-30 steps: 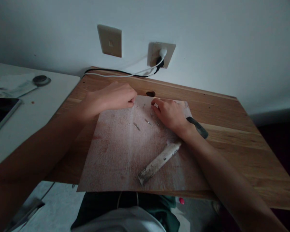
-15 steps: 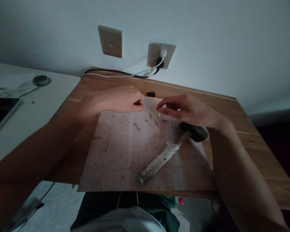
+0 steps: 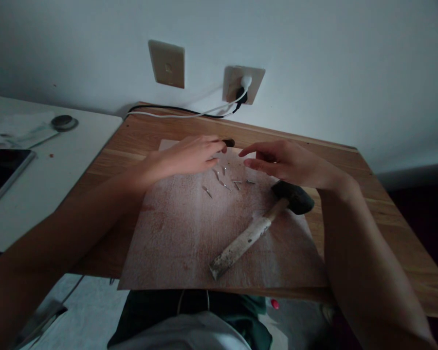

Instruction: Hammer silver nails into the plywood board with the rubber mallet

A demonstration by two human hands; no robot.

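My left hand (image 3: 199,153) hovers over the far part of a thin brownish board (image 3: 168,233), fingers apart and holding nothing. Opposite it, my right hand (image 3: 277,158) is open too, thumb and forefinger spread with a gap between them. Below and between the hands lie several small silver nails (image 3: 207,192), loosely scattered; their exact kind is hard to make out. Two of them are close under my left fingertips. A hammer (image 3: 241,243) with a dark head and a worn, whitish handle rests on the board, its head just below my right wrist.
The board lies on a wooden table (image 3: 383,214) against the wall. Black and white cables (image 3: 175,115) run along its back edge to a wall socket (image 3: 253,80). To the left, a white table (image 3: 32,194) bears a phone (image 3: 3,170) and a round dark object (image 3: 63,122).
My left hand has uncurled and its fingers have spread. My right thumb and forefinger have moved apart, and the nail near them is gone from that spot. Nails between the hands have shifted.
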